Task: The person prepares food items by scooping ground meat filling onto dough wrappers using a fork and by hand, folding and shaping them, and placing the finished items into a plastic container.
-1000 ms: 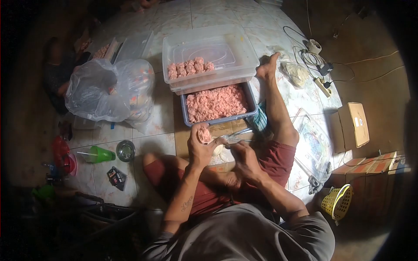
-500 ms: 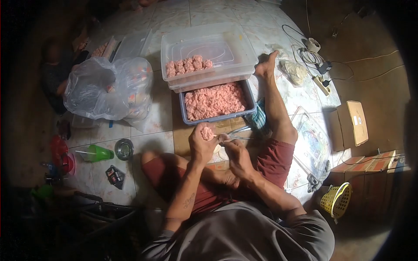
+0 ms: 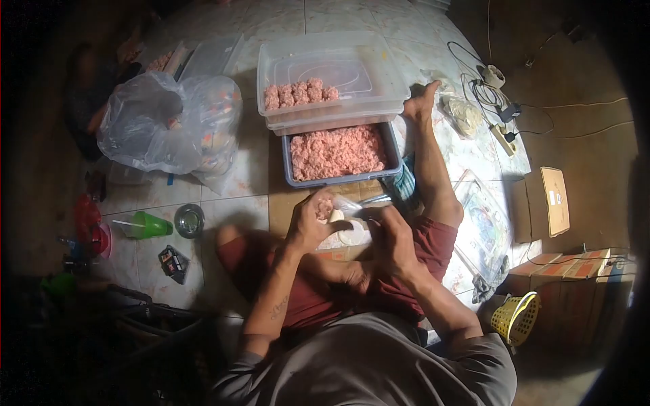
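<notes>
While our left hand (image 3: 308, 227) curls round a pink lump of minced meat (image 3: 325, 208), thumb out to the side, our right hand (image 3: 396, 237) sits just beside it, fingers bent; whether these are clamped on anything we cannot tell. Below and between the two: pale, flat, round wrappers (image 3: 355, 234), near our crossed-in foot. Directly beyond our hands: one grey-blue rectangular plastic tub (image 3: 291, 170), filled with loose pink mince (image 3: 336, 154). Overlapping its far side: stacked clear plastic bins (image 3: 372, 118), the upper holding a short row of shaped pink portions (image 3: 298, 93). Right of the tub, against it: one blue-green striped cloth (image 3: 401, 184). To our left, on the marbled tile floor (image 3: 237, 203): one translucent green cup (image 3: 150, 224), lying tilted, with a round glass dish (image 3: 189, 221) near it; farther off, one large clear plastic bag (image 3: 142, 132). To our right: one yellow perforated basket (image 3: 518, 323), tilted.
</notes>
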